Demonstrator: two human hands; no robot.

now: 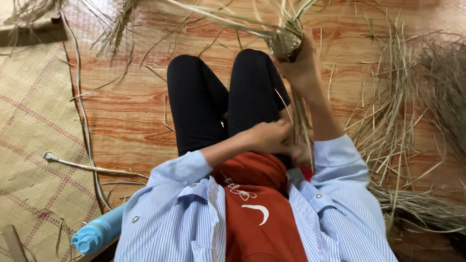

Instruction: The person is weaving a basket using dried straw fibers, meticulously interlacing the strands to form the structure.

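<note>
I sit on the floor with my legs in black trousers (pixel 208 97) stretched out ahead. My right hand (pixel 302 65) is raised and grips a small woven bundle of dried straw (pixel 285 42), with loose strands fanning out from its top. A hank of long straw strands (pixel 303 127) hangs down from that bundle toward my lap. My left hand (pixel 273 137) is closed around these hanging strands near my right forearm. I wear a blue striped shirt over a red top.
Loose dried straw (pixel 403 121) lies heaped on the wood-pattern floor at the right. A woven mat (pixel 34 140) with red lines covers the left. A blue bottle (pixel 99 232) lies at my left side. Single strands (pixel 82 111) trail across the floor.
</note>
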